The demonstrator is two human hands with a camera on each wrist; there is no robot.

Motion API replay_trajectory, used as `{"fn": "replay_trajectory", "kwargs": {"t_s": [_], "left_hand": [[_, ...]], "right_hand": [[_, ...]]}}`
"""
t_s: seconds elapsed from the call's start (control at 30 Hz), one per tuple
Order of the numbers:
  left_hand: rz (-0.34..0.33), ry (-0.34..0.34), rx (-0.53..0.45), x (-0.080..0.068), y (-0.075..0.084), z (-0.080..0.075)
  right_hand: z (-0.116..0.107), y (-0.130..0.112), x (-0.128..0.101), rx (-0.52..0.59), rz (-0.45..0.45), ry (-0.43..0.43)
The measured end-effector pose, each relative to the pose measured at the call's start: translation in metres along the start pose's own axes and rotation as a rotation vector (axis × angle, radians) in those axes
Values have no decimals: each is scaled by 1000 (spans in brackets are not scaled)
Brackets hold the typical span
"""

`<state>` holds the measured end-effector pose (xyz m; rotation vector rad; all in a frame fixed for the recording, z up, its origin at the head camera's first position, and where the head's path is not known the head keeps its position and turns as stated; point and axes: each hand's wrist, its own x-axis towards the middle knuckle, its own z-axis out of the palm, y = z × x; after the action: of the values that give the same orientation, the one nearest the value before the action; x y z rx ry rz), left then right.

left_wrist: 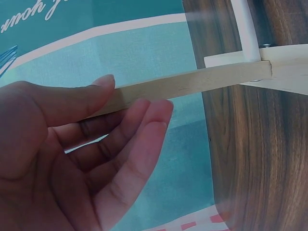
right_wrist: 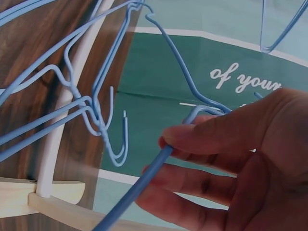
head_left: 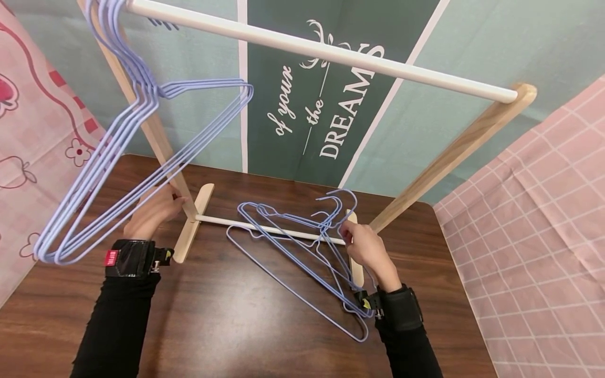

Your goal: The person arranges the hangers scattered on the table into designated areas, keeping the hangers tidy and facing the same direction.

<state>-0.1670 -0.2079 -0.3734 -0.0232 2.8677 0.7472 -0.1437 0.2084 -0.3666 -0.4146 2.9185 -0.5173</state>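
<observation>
My left hand [head_left: 156,207] holds the left wooden post [left_wrist: 192,82] of a clothes rack low down, just above its foot. In the left wrist view the thumb lies on one side of the post and the fingers come round from the other. Near the right foot, my right hand [head_left: 366,244] pinches a blue wire hanger [right_wrist: 139,185] between thumb and fingers. That hanger overlaps a pile of blue hangers [right_wrist: 98,113] lying across the lower bar, their hooks toward the back. Several more blue hangers [head_left: 150,92] hang together from the rack's top left end.
The white top rail [head_left: 321,50] spans the rack to the right wooden post [head_left: 449,152]. A white lower bar [head_left: 212,220] joins the wooden feet. Beneath is a dark wooden table [head_left: 208,320]. Green printed cloth [head_left: 283,152] hangs behind, with pink cloth [head_left: 534,226] on both sides.
</observation>
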Motion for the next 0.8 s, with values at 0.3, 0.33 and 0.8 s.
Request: {"fn": "replay_trajectory", "kwargs": {"t_s": [0.3,0.33,0.8], "left_hand": [[10,29,-1,-2,0,1],[7,27,0,-2,0,1],[-1,4,-3,-3,0,0]], "right_hand": [[-13,-7,-6,-25,-12,39],[-15,-7,-7,-28,-14,48],[-45,-12,-17,3,-5,137]]}}
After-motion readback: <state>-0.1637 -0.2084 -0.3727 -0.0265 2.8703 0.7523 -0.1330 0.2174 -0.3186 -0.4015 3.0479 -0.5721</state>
